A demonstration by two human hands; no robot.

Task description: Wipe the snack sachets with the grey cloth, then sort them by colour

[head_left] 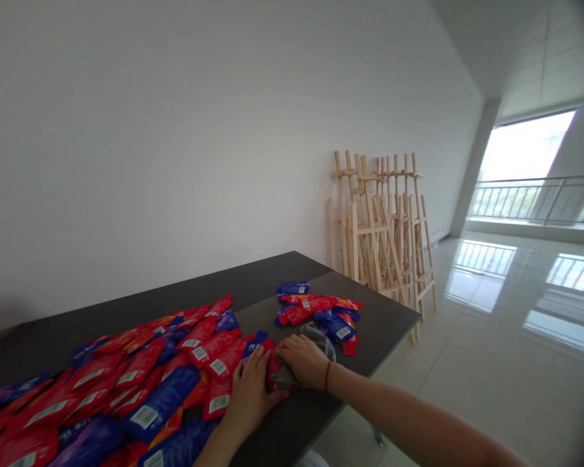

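Observation:
My right hand [302, 360], a red band at its wrist, is closed on a grey cloth [317, 336] and presses it onto a red packet [271, 364] on the dark table. Part of the cloth bulges out beyond the hand, and part shows beneath the fingers. My left hand [251, 394] steadies that packet at its left side, fingers stretched along it and thumb at its near edge. The hands cover much of the packet. Right beside my left hand lies a big spread of red and blue packets [148, 370], many with white barcode labels.
Beyond my right hand, a smaller pile of red and blue packets [316, 308] lies near the far right of the dark table [267, 272]. Wooden easels [377, 227] lean by the white wall past the table's edge. Shiny floor tiles [472, 350] stretch toward a railing [516, 198].

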